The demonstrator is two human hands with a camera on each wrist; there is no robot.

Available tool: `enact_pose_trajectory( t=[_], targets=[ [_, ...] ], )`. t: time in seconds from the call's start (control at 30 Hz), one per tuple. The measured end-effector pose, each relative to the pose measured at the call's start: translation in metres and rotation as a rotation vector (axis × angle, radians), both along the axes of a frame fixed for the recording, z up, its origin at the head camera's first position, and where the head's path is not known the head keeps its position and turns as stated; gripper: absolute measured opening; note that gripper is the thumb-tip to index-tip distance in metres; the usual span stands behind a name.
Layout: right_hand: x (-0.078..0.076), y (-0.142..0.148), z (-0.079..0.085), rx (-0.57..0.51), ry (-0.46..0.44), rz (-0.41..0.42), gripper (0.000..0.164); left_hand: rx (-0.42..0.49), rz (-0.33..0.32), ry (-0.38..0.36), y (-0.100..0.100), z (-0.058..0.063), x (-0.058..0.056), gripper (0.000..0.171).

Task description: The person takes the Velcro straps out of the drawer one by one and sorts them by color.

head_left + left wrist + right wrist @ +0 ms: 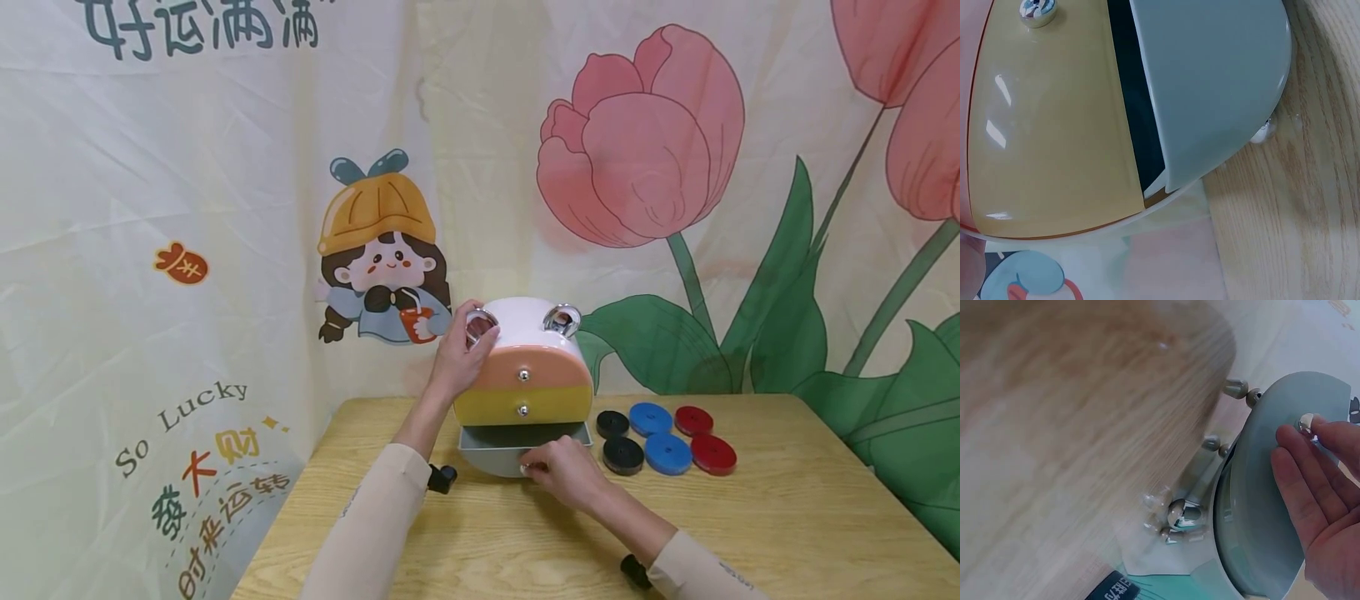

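A small rounded drawer cabinet (520, 323) with two chrome rings on its white top stands on the table. Its upper left corner is in the grip of my left hand (459, 354), beside the left ring (480, 325). Below the orange drawer (555, 367) and yellow drawer (480, 404), the grey bottom drawer (483, 461) is pulled partly out. My right hand (566, 471) pinches this drawer's chrome knob (1305, 424) between thumb and fingers. A dark gap shows above the grey drawer front (1216, 81) in the left wrist view.
Right of the cabinet, black discs (622, 456), blue discs (668, 453) and red discs (713, 454) lie in pairs on the wooden table (787, 517). A printed curtain (487, 167) hangs behind the table.
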State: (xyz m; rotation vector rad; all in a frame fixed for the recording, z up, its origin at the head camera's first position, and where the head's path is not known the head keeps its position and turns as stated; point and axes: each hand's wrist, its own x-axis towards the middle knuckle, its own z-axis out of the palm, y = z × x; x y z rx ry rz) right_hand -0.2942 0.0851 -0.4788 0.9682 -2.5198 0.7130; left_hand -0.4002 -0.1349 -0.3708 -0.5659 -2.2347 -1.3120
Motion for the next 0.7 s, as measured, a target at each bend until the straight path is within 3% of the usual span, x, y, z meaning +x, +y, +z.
enact_pose_trajectory(
  t=[0.23, 0.7],
  targets=[
    [-0.0018, 0.0007, 0.0017, -0.012, -0.013, 0.04, 0.009, 0.001, -0.008, 0.007, 0.0006, 0.0001, 0.0, 0.049],
    [-0.0078, -0.0016, 0.0003, -0.016, -0.016, 0.011, 0.007, -0.003, -0.006, -0.004, 0.0007, 0.0009, 0.0015, 0.051]
  ],
)
